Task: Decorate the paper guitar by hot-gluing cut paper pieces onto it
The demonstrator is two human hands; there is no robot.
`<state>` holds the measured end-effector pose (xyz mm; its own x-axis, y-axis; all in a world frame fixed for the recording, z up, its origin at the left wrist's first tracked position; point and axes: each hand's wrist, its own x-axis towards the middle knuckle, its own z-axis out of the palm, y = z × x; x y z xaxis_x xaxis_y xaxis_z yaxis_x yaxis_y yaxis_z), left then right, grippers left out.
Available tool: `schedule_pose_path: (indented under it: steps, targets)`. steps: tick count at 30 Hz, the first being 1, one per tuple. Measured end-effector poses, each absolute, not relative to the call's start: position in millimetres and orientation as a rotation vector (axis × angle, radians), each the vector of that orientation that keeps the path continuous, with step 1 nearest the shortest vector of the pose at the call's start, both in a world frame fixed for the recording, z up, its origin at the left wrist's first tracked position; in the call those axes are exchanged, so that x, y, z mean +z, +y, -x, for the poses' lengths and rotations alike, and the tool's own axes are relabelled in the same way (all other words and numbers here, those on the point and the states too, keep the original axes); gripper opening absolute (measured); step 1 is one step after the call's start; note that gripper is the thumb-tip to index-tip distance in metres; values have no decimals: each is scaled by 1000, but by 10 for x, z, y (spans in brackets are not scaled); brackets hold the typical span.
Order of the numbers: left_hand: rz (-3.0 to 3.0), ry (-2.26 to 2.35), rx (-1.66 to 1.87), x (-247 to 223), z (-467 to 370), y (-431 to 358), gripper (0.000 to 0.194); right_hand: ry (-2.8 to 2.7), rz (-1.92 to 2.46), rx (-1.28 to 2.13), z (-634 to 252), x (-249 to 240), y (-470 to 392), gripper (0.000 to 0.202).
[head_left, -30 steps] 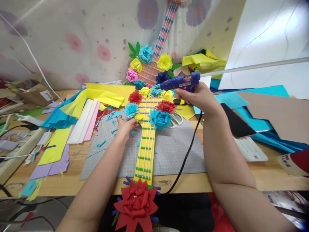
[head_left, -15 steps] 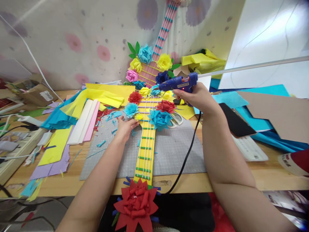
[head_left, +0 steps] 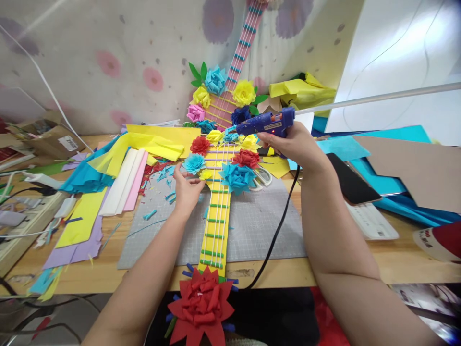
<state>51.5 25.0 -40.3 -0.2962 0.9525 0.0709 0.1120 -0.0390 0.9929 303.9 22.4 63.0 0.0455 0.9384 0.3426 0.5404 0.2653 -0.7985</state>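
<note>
A yellow paper guitar (head_left: 218,216) with white strings, green frets and paper flowers lies across the grey cutting mat (head_left: 266,226). At its near end is a large red flower (head_left: 200,300). My left hand (head_left: 187,188) has its fingers apart at the guitar's left edge, beside the light blue flower (head_left: 194,163) and a small yellow one. My right hand (head_left: 293,144) is wrapped round a blue glue gun (head_left: 266,123), whose nozzle is over the flowers at the guitar's far end. A black cord hangs from the gun.
Behind stands a pink paper guitar (head_left: 236,72). Crepe paper (head_left: 122,182) and a power strip (head_left: 21,230) are at the left. White-handled scissors (head_left: 263,178), a black phone (head_left: 349,178), cardboard (head_left: 418,168) and a red and white cup (head_left: 439,242) are to the right.
My left hand's fingers have shifted slightly, with the forefinger raised nearer the light blue flower. The view has moved a little; my right hand still holds the glue gun in the same place.
</note>
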Motion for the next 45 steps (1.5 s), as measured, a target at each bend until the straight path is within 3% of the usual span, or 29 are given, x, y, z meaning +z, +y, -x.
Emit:
schedule_pose_path:
  steps: [21,30,33,37,45]
  targets:
    - [-1388,1453,1482,-398,-536,159,83,-1610,1395,585,-3023,612,250,30]
    - [-1473,1401,1851,-67,-469,196,53,-1638,1459,639,-3067,639,238,35]
    - [-1735,1397,1552,42,-495,408,34,-1720,1497,639,-3096,624,255,39]
    - [-2220,1436,863,117,-627,764,10,-1816,1518,603,-3130,586,285,46]
    - [-2444,1528,384,140,-841,977,15,-1789,1568,671,-3170,586,284,50]
